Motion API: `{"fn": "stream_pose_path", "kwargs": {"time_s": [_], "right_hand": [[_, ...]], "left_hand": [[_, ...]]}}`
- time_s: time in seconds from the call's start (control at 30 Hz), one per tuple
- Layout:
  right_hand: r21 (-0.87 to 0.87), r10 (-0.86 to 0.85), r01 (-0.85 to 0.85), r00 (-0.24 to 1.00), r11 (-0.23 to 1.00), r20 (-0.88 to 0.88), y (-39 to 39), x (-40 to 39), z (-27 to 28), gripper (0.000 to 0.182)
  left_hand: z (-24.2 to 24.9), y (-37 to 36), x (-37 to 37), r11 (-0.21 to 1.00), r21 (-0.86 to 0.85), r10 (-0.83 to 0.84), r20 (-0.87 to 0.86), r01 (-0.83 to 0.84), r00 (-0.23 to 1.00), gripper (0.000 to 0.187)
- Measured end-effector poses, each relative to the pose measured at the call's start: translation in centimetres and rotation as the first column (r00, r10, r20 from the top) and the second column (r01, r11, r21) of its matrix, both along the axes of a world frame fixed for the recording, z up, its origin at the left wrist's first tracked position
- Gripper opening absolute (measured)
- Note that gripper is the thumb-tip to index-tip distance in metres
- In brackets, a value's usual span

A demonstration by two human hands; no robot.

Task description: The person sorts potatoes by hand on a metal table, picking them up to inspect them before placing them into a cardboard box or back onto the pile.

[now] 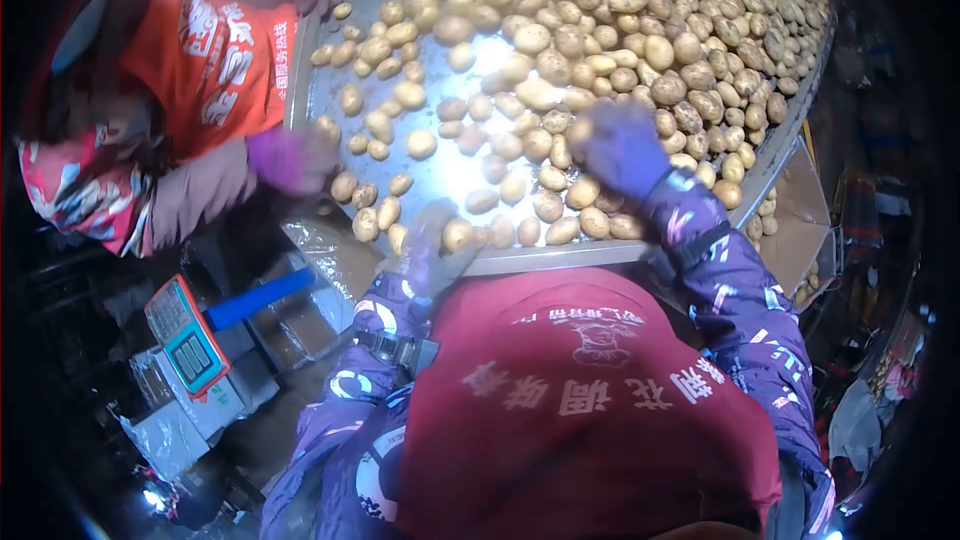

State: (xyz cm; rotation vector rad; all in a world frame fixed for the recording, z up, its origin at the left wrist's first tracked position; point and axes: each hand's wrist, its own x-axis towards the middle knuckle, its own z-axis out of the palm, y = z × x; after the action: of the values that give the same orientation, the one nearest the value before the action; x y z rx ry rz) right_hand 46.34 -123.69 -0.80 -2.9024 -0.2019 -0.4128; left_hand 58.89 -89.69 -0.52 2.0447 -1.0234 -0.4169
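Potatoes, rounded to oval, tan-skinned, some mottled with dark soil, on a metal table: heaped thickly toward the far and right sides, scattered singly and in small clusters over the near left part. Smooth bluish-grey metal between the scattered ones, with bright white glare near the middle; straight, flat rim along the near edge, with a row of potatoes just inside. Right hand, in a purple glove, at the lower margin of the heap, pointed leftward among potatoes; fingers motion-blurred, impossible to tell whether spread, pressed together or pinching a potato. Left hand, low at the near left corner of the table, blurred to a pale smear beside several potatoes; state of the fingers likewise impossible to tell. Sleeves of glossy padded purple cloth, printed in white and pink; dark strap around the left forearm. Between the arms, an apron of smooth maroon cloth with white characters and a small line-drawn figure. At left, a co-worker in a red vest with white lettering, purple-gloved hand by the table's left edge, blurred. Below, a flat rectangular scale, teal within orange-red edging; near it, a blue bar and plastic-wrapped boxes. At right, beside the table, a brown cardboard box.
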Motion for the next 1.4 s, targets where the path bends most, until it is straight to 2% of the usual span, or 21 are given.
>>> {"fn": "stream_pose_path", "kwargs": {"time_s": [0.03, 0.07, 0.1, 0.17, 0.23, 0.3, 0.37, 0.47, 0.57, 0.6, 0.63, 0.7, 0.83, 0.9, 1.0, 1.03, 1.1, 1.17, 1.27, 1.37, 1.4], "right_hand": [[-0.096, -0.185, 0.191, 0.981, 0.977, 0.065, -1.3, 0.9, -0.8, 0.027], [-0.135, -0.476, 0.457, 0.829, 0.879, -0.292, -0.5, 3.3, 3.8, 0.03], [-0.374, -0.456, 0.464, 0.882, 0.803, 0.117, -1.0, 3.0, 3.1, 0.032], [0.009, -0.343, 0.343, 0.938, 0.939, 0.058, -1.8, 4.6, 2.8, 0.034], [0.111, -0.138, 0.255, 0.783, 0.961, -0.606, 2.6, 7.0, 5.4, 0.036], [0.253, 0.089, 0.056, 0.845, 0.966, -0.528, 7.5, 6.0, 4.1, 0.037], [0.285, 0.046, 0.118, 0.859, 0.951, -0.51, 10.7, 4.4, -0.3, 0.039], [0.284, 0.049, 0.177, 0.767, 0.942, -0.639, 10.1, 4.3, 1.6, 0.041], [0.116, -0.063, 0.294, 0.535, 0.949, -0.842, 9.4, 7.0, 7.7, 0.039], [0.07, -0.095, 0.32, 0.472, 0.945, -0.877, 9.0, 8.3, 9.8, 0.038], [0.097, -0.12, 0.368, 0.526, 0.925, -0.842, 7.8, 9.1, 8.8, 0.037], [0.181, -0.179, 0.454, 0.641, 0.873, -0.746, 4.8, 10.2, 4.6, 0.04], [0.387, -0.203, 0.531, 0.749, 0.754, -0.631, 2.2, 11.1, -2.6, 0.058], [0.585, -0.109, 0.485, 0.821, 0.65, -0.561, 2.1, 10.6, -3.5, 0.063], [0.818, -0.005, 0.376, 0.91, 0.436, -0.416, 2.2, 9.5, -3.7, 0.072], [0.822, -0.002, 0.427, 0.888, 0.376, -0.46, 3.1, 9.8, -1.5, 0.073], [0.684, -0.037, 0.651, 0.733, 0.328, -0.679, 6.0, 9.9, 3.4, 0.076], [0.647, -0.018, 0.647, 0.713, 0.403, -0.701, 8.7, 8.9, 6.0, 0.077], [0.669, 0.079, 0.43, 0.804, 0.606, -0.589, 10.9, 6.9, 5.9, 0.076], [0.628, 0.162, 0.269, 0.825, 0.731, -0.542, 12.1, 5.5, 5.2, 0.069], [0.635, 0.169, 0.277, 0.819, 0.721, -0.549, 12.6, 5.0, 5.5, 0.066]], "left_hand": [[0.8, -0.2, 0.3, 0.999, 0.049, 0.01, -0.044, -0.008, 0.999, 0.046], [1.3, 0.1, 0.4, 0.995, 0.102, 0.02, -0.093, -0.01, 0.995, 0.047], [0.5, 0.6, 0.4, 0.999, 0.047, -0.019, -0.034, 0.021, 0.999, 0.051], [-1.6, 1.5, 0.8, 0.994, -0.063, -0.088, 0.103, 0.094, 0.991, 0.059], [-2.1, 0.7, 0.9, 0.996, -0.044, -0.079, 0.011, 0.08, 0.997, 0.056], [-2.4, 0.8, 1.1, 0.996, -0.016, -0.082, -0.001, 0.082, 0.997, 0.052], [-3.1, 1.2, 0.8, 0.995, 0.011, -0.098, 0.082, 0.097, 0.992, 0.049], [-2.9, 1.1, 1.0, 0.993, -0.065, -0.102, -0.039, 0.1, 0.994, 0.042], [-5.7, 1.8, 2.1, 0.971, -0.079, -0.222, 0.068, 0.227, 0.973, 0.039], [-7.7, 2.2, 1.5, 0.97, -0.232, -0.125, -0.245, 0.067, 0.961, 0.039], [-9.9, 2.4, 0.3, 0.938, -0.32, -0.065, -0.545, -0.136, 0.836, 0.04], [-7.7, 1.2, 0.1, 0.883, -0.256, -0.017, -0.854, -0.394, 0.519, 0.043], [-6.2, -0.3, 2.0, 0.868, -0.136, -0.096, -0.99, -0.478, 0.107, 0.047], [-7.9, 0.4, 1.8, 0.873, -0.134, -0.064, -0.985, -0.469, 0.163, 0.046], [-8.1, 1.1, 0.9, 0.899, -0.188, 0.169, -0.686, -0.397, 0.707, 0.038], [-8.4, 1.1, 0.7, 0.896, -0.282, 0.198, -0.439, -0.344, 0.876, 0.032], [-8.4, 1.4, 1.0, 0.913, -0.311, 0.187, -0.252, -0.262, 0.95, 0.028], [-5.1, 1.5, 2.1, 0.949, -0.221, 0.107, -0.446, -0.225, 0.889, 0.028], [-2.8, 0.0, 1.8, 0.917, -0.248, -0.047, -0.844, -0.311, 0.534, 0.035], [1.5, -1.6, 3.7, 0.998, -0.061, -0.06, -0.957, 0.006, 0.285, 0.044], [1.1, -2.6, 2.4, 0.998, -0.041, -0.013, -0.848, -0.041, 0.53, 0.05]]}}
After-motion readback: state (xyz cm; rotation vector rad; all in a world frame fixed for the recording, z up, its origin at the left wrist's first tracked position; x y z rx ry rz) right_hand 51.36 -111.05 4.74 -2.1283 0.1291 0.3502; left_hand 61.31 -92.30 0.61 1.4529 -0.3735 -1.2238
